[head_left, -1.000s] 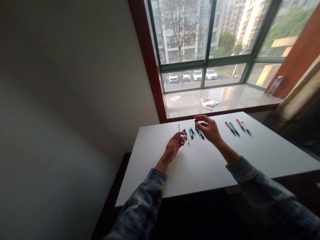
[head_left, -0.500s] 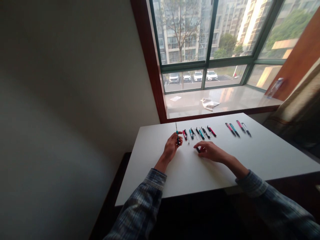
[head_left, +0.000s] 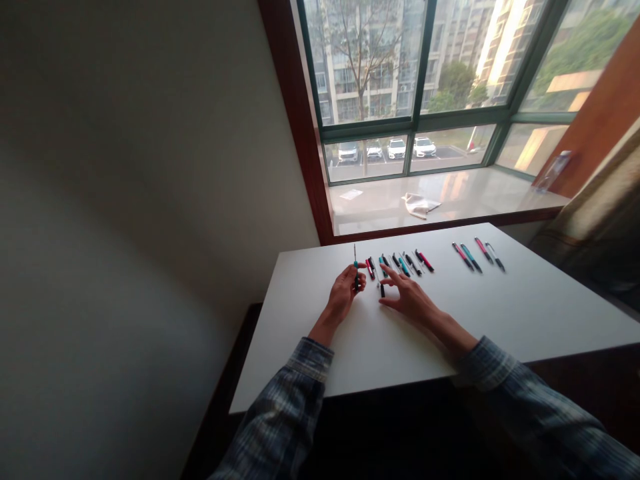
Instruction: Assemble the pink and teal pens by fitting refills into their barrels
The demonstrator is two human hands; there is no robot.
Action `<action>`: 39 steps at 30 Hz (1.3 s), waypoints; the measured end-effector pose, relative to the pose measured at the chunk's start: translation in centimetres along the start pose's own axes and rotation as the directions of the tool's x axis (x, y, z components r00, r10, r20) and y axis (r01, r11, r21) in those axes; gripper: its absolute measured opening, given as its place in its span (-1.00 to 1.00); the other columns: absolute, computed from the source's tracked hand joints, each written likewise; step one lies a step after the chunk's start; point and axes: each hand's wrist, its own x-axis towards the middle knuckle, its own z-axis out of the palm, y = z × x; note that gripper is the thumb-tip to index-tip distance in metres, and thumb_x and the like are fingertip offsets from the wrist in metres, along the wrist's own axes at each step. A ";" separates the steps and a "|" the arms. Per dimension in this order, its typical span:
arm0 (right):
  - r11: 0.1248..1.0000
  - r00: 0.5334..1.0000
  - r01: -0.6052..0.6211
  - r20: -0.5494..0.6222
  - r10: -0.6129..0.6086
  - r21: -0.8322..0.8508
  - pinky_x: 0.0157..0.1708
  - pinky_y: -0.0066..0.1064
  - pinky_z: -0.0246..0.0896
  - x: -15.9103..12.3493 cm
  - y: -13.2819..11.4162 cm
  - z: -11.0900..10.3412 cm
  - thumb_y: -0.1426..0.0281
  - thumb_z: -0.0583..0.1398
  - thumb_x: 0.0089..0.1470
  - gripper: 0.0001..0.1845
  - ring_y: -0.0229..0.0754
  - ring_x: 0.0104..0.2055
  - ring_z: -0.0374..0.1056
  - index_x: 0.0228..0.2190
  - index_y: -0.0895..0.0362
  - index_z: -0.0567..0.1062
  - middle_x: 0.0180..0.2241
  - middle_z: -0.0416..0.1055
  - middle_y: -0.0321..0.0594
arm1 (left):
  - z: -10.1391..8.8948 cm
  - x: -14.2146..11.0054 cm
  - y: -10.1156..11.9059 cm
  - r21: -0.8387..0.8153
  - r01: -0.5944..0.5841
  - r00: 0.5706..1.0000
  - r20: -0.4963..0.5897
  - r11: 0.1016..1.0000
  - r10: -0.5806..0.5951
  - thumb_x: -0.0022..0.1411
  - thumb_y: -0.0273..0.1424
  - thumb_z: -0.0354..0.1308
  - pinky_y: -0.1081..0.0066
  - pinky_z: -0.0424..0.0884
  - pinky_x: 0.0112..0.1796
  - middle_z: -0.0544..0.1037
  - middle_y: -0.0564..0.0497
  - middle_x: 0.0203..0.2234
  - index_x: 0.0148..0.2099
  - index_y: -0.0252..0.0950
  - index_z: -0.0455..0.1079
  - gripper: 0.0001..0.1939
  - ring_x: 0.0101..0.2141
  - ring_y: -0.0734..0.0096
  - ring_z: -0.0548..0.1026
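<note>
My left hand (head_left: 343,291) is closed around a teal and black pen body (head_left: 356,275), held upright with a thin refill poking out of its top. My right hand (head_left: 407,295) hovers low over the table with thumb and fingers apart. Between its fingertips and the left hand is a short black pen part (head_left: 383,291); no finger appears closed on it. A tiny metallic piece (head_left: 378,285) lies just left of that part. Behind the right fingers is a row of taken-apart pens, among them a teal barrel (head_left: 403,267) and a red barrel (head_left: 427,261).
Several whole pens, including a teal pen (head_left: 471,258) and a pink pen (head_left: 483,249), lie at the right on the white table (head_left: 400,360). Beyond the table's back edge, a crumpled wrapper (head_left: 421,205) and a bottle (head_left: 554,171) are on the windowsill.
My right hand has moved left and its fingers have spread. The black pen part it held has shifted left and is let go. My left hand stays almost in place with the pen body.
</note>
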 end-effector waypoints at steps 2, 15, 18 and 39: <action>1.000 1.000 -0.010 0.011 0.010 0.010 0.07 0.02 0.36 -0.2 0.2 0.1 0.40 0.41 0.04 0.10 0.14 0.10 0.43 0.44 -0.05 -0.01 0.00 0.59 -0.09 | 0.0 0.0 0.0 -0.004 0.002 1.000 0.005 1.000 -0.002 0.30 -0.04 0.24 0.40 0.32 -0.29 0.44 0.02 -0.41 0.00 -0.34 0.46 -0.54 -0.39 0.46 0.37; 0.985 0.992 -0.031 -0.115 0.051 0.169 -0.06 -0.09 0.42 0.1 0.0 -0.2 0.28 0.37 0.10 -0.53 0.01 -0.11 0.51 0.06 0.00 0.55 -0.15 0.61 -0.13 | 0.3 -0.1 0.0 0.040 0.011 0.999 0.047 0.999 -0.013 0.30 -0.03 0.23 0.39 0.31 -0.27 0.43 0.02 -0.40 -0.02 -0.29 0.48 -0.56 -0.39 0.46 0.35; 0.939 0.967 -0.098 -0.193 0.168 0.329 -0.18 -0.17 0.45 1.2 -1.2 -0.2 0.13 0.32 0.16 -0.65 -0.05 -0.24 0.52 -0.10 0.06 0.64 -0.24 0.63 -0.13 | 0.5 -0.2 0.0 0.059 0.000 0.997 0.076 0.998 -0.005 0.29 -0.01 0.24 0.39 0.30 -0.28 0.42 0.03 -0.40 -0.05 -0.28 0.46 -0.56 -0.40 0.46 0.35; 0.669 0.852 -0.052 -0.317 0.417 0.742 -0.20 -0.26 0.46 4.0 -3.8 -0.8 0.10 0.35 0.09 -0.66 -0.11 -0.24 0.53 -0.29 0.12 0.57 -0.28 0.60 -0.15 | 0.3 -0.1 -0.4 0.324 -0.041 0.989 0.148 0.945 -0.008 0.28 -0.03 0.21 0.44 0.12 -0.43 0.28 0.12 -0.49 -0.17 -0.31 0.45 -0.60 -0.48 0.52 0.20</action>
